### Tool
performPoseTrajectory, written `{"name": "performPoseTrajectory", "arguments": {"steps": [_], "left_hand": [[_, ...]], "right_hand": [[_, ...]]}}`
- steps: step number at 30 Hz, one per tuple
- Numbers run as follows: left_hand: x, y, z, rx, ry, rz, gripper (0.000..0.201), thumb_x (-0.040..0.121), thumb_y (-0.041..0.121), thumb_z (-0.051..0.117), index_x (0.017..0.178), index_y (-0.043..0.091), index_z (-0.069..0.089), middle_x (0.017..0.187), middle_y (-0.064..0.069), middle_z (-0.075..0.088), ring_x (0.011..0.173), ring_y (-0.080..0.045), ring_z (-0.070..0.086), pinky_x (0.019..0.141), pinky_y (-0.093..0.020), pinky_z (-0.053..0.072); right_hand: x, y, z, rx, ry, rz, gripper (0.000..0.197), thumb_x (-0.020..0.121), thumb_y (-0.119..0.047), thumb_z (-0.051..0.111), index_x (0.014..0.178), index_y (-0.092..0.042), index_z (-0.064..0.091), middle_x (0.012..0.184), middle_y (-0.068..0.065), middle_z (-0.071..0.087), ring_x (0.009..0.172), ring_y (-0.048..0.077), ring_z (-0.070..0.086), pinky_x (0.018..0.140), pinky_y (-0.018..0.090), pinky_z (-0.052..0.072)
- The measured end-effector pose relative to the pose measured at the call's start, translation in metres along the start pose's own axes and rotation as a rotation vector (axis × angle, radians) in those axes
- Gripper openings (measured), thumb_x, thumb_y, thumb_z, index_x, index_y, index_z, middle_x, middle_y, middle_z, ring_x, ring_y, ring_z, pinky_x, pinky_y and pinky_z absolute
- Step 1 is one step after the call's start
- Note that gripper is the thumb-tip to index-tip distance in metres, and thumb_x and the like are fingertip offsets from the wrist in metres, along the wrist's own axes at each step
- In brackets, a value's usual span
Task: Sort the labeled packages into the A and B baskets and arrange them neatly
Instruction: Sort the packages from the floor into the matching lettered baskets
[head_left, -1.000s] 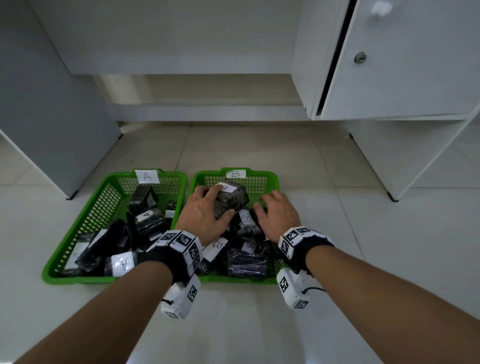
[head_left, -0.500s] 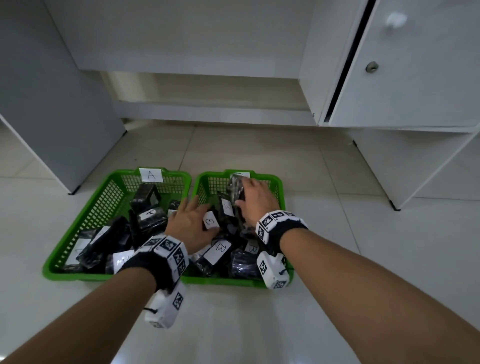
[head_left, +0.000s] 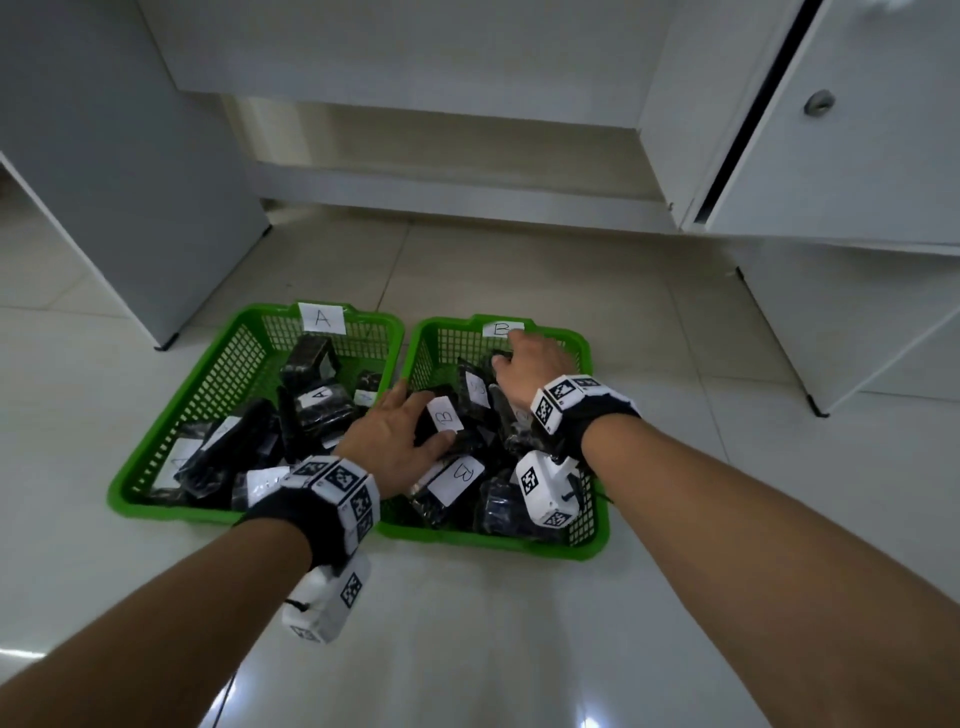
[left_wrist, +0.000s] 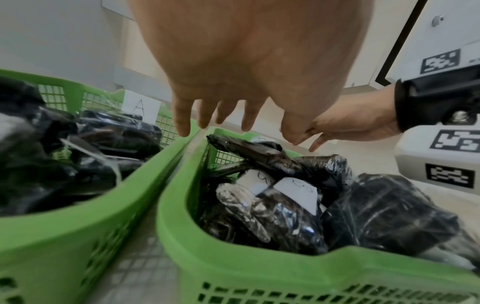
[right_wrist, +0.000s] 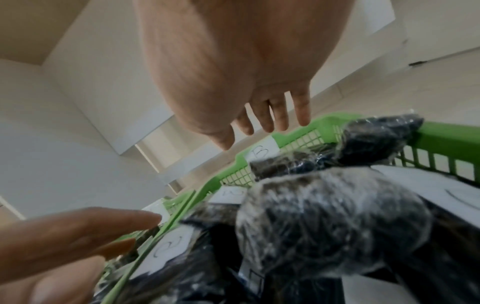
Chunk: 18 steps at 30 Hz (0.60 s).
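Two green baskets stand side by side on the floor: basket A (head_left: 171, 512) on the left and basket B (head_left: 493, 540) on the right, each with a paper tag, A (head_left: 322, 318) and B (head_left: 501, 328). Both hold several black wrapped packages with white labels, such as one marked B (head_left: 445, 414) and one marked A (head_left: 319, 400). My left hand (head_left: 400, 431) lies with straight fingers on the packages at basket B's left side. My right hand (head_left: 524, 364) reaches over the far end of basket B, fingers straight (right_wrist: 270, 119), holding nothing. In the left wrist view the left hand (left_wrist: 221, 115) is spread above the two rims.
Pale glossy floor tiles (head_left: 467, 649) surround the baskets. A grey panel (head_left: 130, 182) stands at the left. A white cabinet with its door (head_left: 857, 130) ajar stands at the right, with a low shelf recess (head_left: 441, 156) behind the baskets.
Both hands were on a package on top of basket B's pile. The right hand carried it to the basket's far end and now has straight fingers. The left hand let go and lies flat.
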<state>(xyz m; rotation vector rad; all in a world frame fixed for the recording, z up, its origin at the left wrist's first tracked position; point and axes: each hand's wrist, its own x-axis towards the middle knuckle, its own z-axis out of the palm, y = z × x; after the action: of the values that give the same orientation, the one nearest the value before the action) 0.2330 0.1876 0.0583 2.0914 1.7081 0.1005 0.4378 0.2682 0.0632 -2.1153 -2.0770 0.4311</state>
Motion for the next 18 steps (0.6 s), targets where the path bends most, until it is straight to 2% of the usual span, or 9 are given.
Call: {"name": "performPoseTrajectory", "arguments": {"steps": [4, 7, 9, 12, 15, 18], "left_hand": [[-0.030, -0.015, -0.026, 0.069, 0.025, 0.071, 0.060, 0.099, 0.053, 0.041, 0.148, 0.019, 0.037, 0.164, -0.007, 0.014, 0.148, -0.025, 0.024, 0.115, -0.041, 0.031], [-0.069, -0.036, -0.039, 0.141, 0.034, 0.164, 0.055, 0.100, 0.050, 0.042, 0.140, 0.014, 0.046, 0.160, -0.009, 0.026, 0.143, -0.027, 0.034, 0.110, -0.041, 0.038], [-0.101, -0.054, -0.041, 0.180, 0.005, 0.184, 0.054, 0.098, 0.052, 0.042, 0.137, 0.015, 0.049, 0.157, -0.009, 0.030, 0.139, -0.030, 0.040, 0.106, -0.040, 0.042], [-0.150, -0.080, -0.035, 0.195, -0.049, 0.172, 0.052, 0.098, 0.052, 0.042, 0.135, 0.016, 0.052, 0.155, -0.007, 0.035, 0.130, -0.031, 0.049, 0.101, -0.040, 0.044], [-0.194, -0.103, -0.019, 0.181, -0.102, 0.192, 0.054, 0.097, 0.055, 0.039, 0.130, 0.015, 0.054, 0.142, -0.005, 0.046, 0.120, -0.029, 0.055, 0.098, -0.039, 0.046], [-0.230, -0.128, 0.002, 0.183, -0.157, 0.192, 0.048, 0.099, 0.050, 0.044, 0.131, 0.016, 0.054, 0.146, -0.003, 0.043, 0.120, -0.027, 0.056, 0.099, -0.041, 0.046]], "right_hand": [[-0.025, -0.024, -0.017, -0.036, 0.111, -0.047, 0.043, 0.101, -0.040, 0.045, 0.130, -0.010, 0.055, 0.128, 0.013, 0.061, 0.119, 0.034, 0.056, 0.101, 0.048, 0.048], [-0.061, -0.054, -0.022, -0.039, 0.181, -0.127, 0.042, 0.100, -0.038, 0.047, 0.129, -0.009, 0.057, 0.129, 0.013, 0.061, 0.120, 0.033, 0.054, 0.100, 0.045, 0.047], [-0.093, -0.078, -0.018, -0.031, 0.190, -0.214, 0.038, 0.099, -0.037, 0.049, 0.122, -0.008, 0.058, 0.122, 0.013, 0.062, 0.114, 0.033, 0.056, 0.096, 0.042, 0.046], [-0.146, -0.110, -0.003, -0.051, 0.114, -0.311, 0.034, 0.099, -0.038, 0.050, 0.118, -0.010, 0.059, 0.119, 0.012, 0.062, 0.112, 0.033, 0.057, 0.095, 0.045, 0.046], [-0.202, -0.138, 0.022, -0.046, 0.014, -0.379, 0.033, 0.098, -0.038, 0.050, 0.115, -0.012, 0.059, 0.116, 0.012, 0.062, 0.111, 0.034, 0.056, 0.091, 0.045, 0.046], [-0.259, -0.160, 0.053, -0.079, -0.130, -0.471, 0.035, 0.098, -0.039, 0.050, 0.120, -0.013, 0.057, 0.120, 0.009, 0.061, 0.110, 0.030, 0.056, 0.090, 0.041, 0.046]]}}
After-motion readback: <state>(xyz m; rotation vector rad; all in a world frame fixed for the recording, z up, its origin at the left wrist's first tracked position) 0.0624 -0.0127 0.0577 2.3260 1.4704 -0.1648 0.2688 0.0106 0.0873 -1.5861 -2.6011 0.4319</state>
